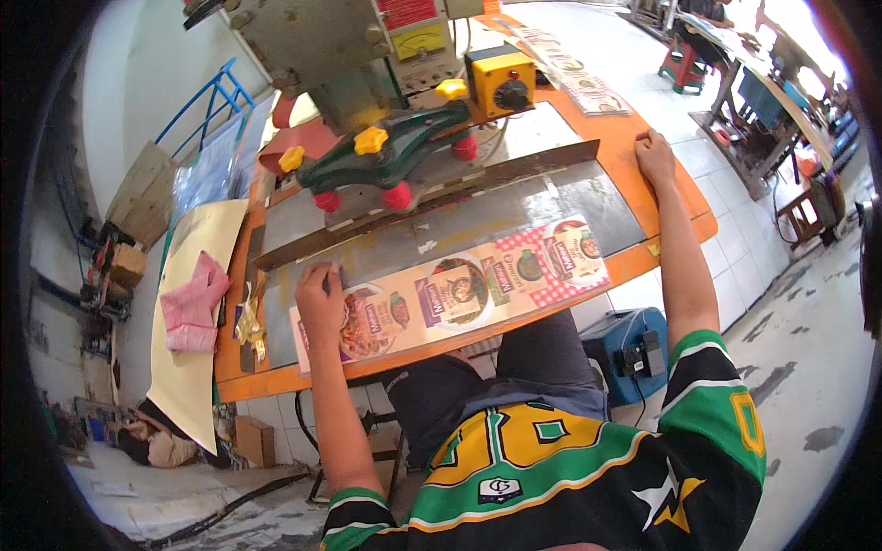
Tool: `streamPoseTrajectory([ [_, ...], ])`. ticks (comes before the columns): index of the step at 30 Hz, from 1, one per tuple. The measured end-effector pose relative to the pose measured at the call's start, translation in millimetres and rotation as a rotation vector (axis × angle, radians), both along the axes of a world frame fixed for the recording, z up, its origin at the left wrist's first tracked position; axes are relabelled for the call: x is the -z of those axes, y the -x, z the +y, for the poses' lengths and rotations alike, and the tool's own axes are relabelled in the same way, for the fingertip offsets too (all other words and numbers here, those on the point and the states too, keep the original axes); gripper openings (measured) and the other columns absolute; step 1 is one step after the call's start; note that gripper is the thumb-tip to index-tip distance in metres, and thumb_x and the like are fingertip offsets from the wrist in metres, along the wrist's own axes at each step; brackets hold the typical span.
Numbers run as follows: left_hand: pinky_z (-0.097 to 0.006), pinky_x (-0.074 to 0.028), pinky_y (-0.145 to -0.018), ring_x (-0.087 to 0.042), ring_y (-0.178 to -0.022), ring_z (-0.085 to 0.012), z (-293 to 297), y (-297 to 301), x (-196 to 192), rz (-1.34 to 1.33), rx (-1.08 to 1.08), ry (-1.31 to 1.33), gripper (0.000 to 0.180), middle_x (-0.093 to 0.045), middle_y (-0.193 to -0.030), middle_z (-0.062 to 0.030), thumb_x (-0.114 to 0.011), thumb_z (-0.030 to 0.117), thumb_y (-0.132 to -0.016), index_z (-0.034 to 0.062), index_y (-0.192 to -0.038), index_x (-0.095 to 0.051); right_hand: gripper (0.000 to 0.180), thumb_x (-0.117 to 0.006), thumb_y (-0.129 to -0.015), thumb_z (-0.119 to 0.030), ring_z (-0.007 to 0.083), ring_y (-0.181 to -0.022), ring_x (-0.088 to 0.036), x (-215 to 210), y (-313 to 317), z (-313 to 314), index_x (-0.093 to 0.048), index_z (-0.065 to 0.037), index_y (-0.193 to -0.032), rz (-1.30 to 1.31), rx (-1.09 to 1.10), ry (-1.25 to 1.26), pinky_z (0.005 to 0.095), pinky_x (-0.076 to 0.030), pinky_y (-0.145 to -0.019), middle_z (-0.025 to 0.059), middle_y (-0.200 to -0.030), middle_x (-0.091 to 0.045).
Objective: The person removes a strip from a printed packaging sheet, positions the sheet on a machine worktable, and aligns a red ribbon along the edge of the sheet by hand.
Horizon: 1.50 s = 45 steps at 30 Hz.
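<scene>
A long printed strip [413, 314] with food pictures lies across the near part of a grey metal plate [404, 255] in front of me. My left hand [319, 301] rests over its left end, fingers curled near the strip's upper edge; whatever the fingertips pinch is hidden. On the orange tabletop, beyond the plate's right side, my right hand [654, 158] is closed in a fist, apart from the strip. Behind the strip stands a long, thin upright metal bar [450, 193]. Above it hangs a dark green press bracket [386, 158] with yellow knobs and red feet.
The press body [317, 46] and a yellow control box [501, 81] rise at the back. More printed strips [588, 90] lie at the far right. Left are a pink cloth [195, 305] and cream sheet [188, 243]. A blue device [625, 356] stands below.
</scene>
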<state>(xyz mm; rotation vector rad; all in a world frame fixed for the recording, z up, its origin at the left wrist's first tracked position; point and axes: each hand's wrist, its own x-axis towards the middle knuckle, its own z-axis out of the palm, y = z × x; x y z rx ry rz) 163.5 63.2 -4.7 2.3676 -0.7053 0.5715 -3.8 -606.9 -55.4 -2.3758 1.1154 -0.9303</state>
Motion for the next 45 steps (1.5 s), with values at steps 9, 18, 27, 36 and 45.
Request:
streamPoseTrajectory([
  [9,-0.046,-0.052,-0.091,-0.067,-0.101,-0.0417,-5,1,-6,0.091,0.000,-0.059,0.025,-0.071,-0.107,-0.0204,-0.062,0.016,-0.102,-0.0062,-0.106,-0.073,0.034,-0.058,-0.091,-0.024,0.0357,-0.123,-0.065,-11,12,8,-0.072,-0.006,-0.117,0.030,0.023,-0.076,0.0453,-0.049,-0.106,0.0188,-0.130,-0.069],
  [18,-0.045,-0.052,-0.092,-0.068,-0.102,-0.0413,-3,1,-4,0.076,-0.015,-0.043,0.026,-0.072,-0.109,-0.0203,-0.063,0.017,-0.102,-0.0051,-0.107,-0.074,0.028,-0.061,-0.093,-0.024,0.0360,-0.118,-0.067,-6,10,5,-0.074,-0.007,-0.111,-0.006,0.026,-0.016,0.0438,-0.051,-0.103,0.0186,-0.124,-0.071],
  [27,-0.044,-0.052,-0.085,-0.067,-0.093,-0.0395,-9,2,-4,0.023,0.009,0.017,0.019,-0.070,-0.100,-0.0189,-0.064,0.011,-0.099,-0.0065,-0.100,-0.072,0.030,-0.061,-0.092,-0.024,0.0342,-0.119,-0.066,-9,10,4,-0.073,-0.007,-0.112,0.005,0.027,-0.035,0.0443,-0.051,-0.103,0.0171,-0.125,-0.071],
  [36,-0.045,-0.051,-0.090,-0.068,-0.101,-0.0401,0,0,-2,0.077,-0.004,-0.025,0.026,-0.072,-0.107,-0.0192,-0.062,0.018,-0.103,-0.0035,-0.109,-0.075,0.032,-0.061,-0.090,-0.024,0.0324,-0.120,-0.066,-14,10,11,-0.073,-0.007,-0.114,0.033,0.004,-0.059,0.0449,-0.050,-0.106,0.0157,-0.124,-0.071],
  [45,-0.045,-0.053,-0.087,-0.069,-0.097,-0.0401,3,-2,4,0.042,-0.035,-0.062,0.020,-0.073,-0.104,-0.0183,-0.063,0.014,-0.101,-0.0018,-0.106,-0.074,0.039,-0.057,-0.093,-0.034,0.0384,-0.121,-0.065,2,7,-6,-0.074,-0.010,-0.118,0.055,0.015,0.009,0.0483,-0.050,-0.105,0.0202,-0.124,-0.071],
])
